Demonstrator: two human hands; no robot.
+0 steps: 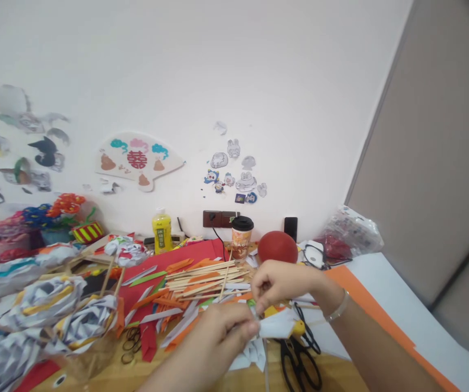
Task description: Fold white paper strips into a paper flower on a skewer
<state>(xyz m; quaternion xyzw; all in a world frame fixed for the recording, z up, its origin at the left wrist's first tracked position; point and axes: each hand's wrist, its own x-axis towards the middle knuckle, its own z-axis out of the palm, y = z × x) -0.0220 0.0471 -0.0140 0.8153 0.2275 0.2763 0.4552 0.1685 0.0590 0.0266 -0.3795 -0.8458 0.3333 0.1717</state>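
Note:
In the head view my left hand (224, 338) is closed, thumb and forefinger pinching one end of a white folded paper piece (277, 325) above the table's front. My right hand (280, 286), wearing a bracelet, has its fingers pinched together just above the left fingertips, near the same end. What sits between the right fingers is too small to make out. Black-handled scissors (300, 365) lie below the paper, with a yellow knob-like object (298, 328) beside it. More folded white paper (251, 355) lies beneath my hands.
Wooden sticks (202, 277) and orange, green and white paper strips (159, 299) lie on red paper behind my left hand. A lidded cup (242, 242), red ball-like object (277, 249) and yellow bottle (161, 231) stand near the wall. Large folded-paper flowers (49, 296) fill the left side.

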